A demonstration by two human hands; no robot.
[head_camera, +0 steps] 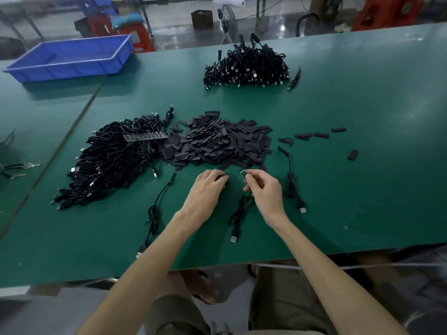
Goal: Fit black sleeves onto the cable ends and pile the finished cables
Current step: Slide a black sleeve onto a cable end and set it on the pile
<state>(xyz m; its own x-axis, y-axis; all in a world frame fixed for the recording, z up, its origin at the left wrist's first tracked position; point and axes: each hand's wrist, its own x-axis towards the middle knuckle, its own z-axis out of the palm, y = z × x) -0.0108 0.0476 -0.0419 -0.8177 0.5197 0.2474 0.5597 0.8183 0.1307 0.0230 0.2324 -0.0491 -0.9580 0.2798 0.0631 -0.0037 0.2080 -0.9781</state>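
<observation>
The left hand (210,183) lies knuckles-up at the near edge of the sleeve pile (217,141), its fingers curled over a black sleeve (222,178). Just right of it, the right hand (263,187) pinches the bare board end of a cable (238,211) between thumb and forefinger, the other fingers loosely bent. The cable trails toward the person across the green worktop (338,189). The unsleeved cables (108,163) are heaped left of the sleeve pile, and the finished cables (249,66) lie beyond it.

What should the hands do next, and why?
Probably the left hand should lift the sleeve its fingers curl over and slide it onto the cable end. The right hand pinches that end close beside it, and the end looks bare, with no sleeve on it yet.
</observation>
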